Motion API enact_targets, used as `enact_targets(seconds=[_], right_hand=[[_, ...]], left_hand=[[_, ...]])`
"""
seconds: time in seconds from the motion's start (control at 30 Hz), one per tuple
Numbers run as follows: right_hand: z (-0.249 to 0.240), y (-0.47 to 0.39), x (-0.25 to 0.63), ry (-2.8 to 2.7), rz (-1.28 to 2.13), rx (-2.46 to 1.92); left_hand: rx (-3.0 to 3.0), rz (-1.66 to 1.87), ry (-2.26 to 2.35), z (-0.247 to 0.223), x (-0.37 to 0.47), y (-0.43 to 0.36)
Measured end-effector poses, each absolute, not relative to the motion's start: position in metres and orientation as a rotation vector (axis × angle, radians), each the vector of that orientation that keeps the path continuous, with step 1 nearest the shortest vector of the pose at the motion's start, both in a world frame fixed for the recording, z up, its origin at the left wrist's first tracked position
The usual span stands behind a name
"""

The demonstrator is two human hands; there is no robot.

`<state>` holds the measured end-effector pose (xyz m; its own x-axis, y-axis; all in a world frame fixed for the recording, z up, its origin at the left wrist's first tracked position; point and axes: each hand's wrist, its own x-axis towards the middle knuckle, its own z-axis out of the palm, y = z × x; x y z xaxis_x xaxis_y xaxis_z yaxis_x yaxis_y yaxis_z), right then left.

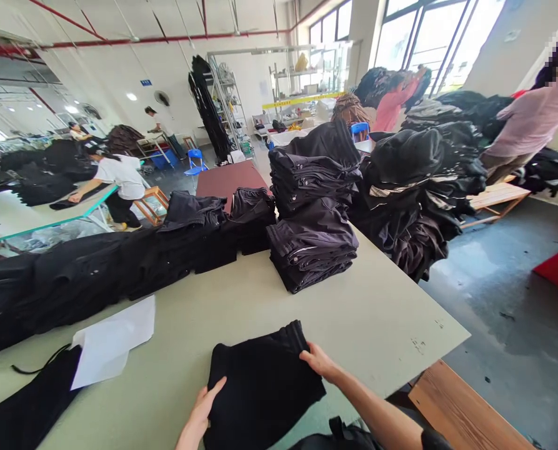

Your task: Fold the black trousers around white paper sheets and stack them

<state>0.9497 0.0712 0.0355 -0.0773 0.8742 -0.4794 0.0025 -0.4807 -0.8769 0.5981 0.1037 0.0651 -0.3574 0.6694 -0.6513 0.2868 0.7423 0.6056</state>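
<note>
A pair of black trousers [260,381], folded into a compact block with a gathered waistband at its upper right, is between my hands over the table's front. My left hand [202,403] grips the left edge, thumb on top and the other fingers mostly hidden beneath. On the right side, near the waistband, my right hand [318,361] pinches the cloth. Farther left, a black garment [30,406] with a dark cord lies partly under white paper sheets [114,337]. Beyond my hands stands a stack of folded dark trousers [313,244].
A long row of black garments [91,269] lines the far side of the pale green table [382,312]. Heaped dark clothes [414,181] stand past its right edge. A wooden bench [457,406] is at lower right. Several people work around the room.
</note>
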Motion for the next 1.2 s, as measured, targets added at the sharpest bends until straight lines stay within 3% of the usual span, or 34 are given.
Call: enact_targets(seconds=[0.13, 0.3, 0.4, 0.5, 0.63, 0.77, 0.93, 1.07, 1.2], right_hand=[[0.128, 0.120, 1.023, -1.092, 1.685, -1.305], [0.261, 0.212, 1.148, -1.055, 1.161, -1.461], [0.304, 0.279, 1.208, -1.029, 1.119, -1.436], [0.300, 0.343, 1.240, -1.005, 0.909, -1.753], [0.250, 0.396, 1.240, -0.964, 0.673, -2.166], [0.212, 0.407, 1.239, -0.977, 0.667, -2.169], [0.217, 0.413, 1.278, -1.047, 0.612, -1.941], [0.225, 0.429, 1.290, -1.040, 0.572, -2.050], [0.219, 0.439, 1.262, -1.126, 0.290, -2.227]], left_hand=[[0.961, 0.863, 1.696, 0.117, 0.648, 0.153], [1.261, 1.239, 1.655, 0.232, 0.740, 0.271], [1.492, 1.338, 1.572, 0.275, 0.806, 0.353], [1.527, 1.146, 1.648, 0.272, 0.867, 0.422], [1.443, 0.687, 1.745, 0.228, 0.908, 0.471], [1.528, 0.772, 1.705, 0.202, 0.907, 0.481], [1.719, 1.046, 1.609, 0.212, 0.905, 0.479], [1.846, 0.722, 1.813, 0.231, 0.915, 0.468], [2.349, 0.552, 1.765, 0.257, 0.931, 0.458]])
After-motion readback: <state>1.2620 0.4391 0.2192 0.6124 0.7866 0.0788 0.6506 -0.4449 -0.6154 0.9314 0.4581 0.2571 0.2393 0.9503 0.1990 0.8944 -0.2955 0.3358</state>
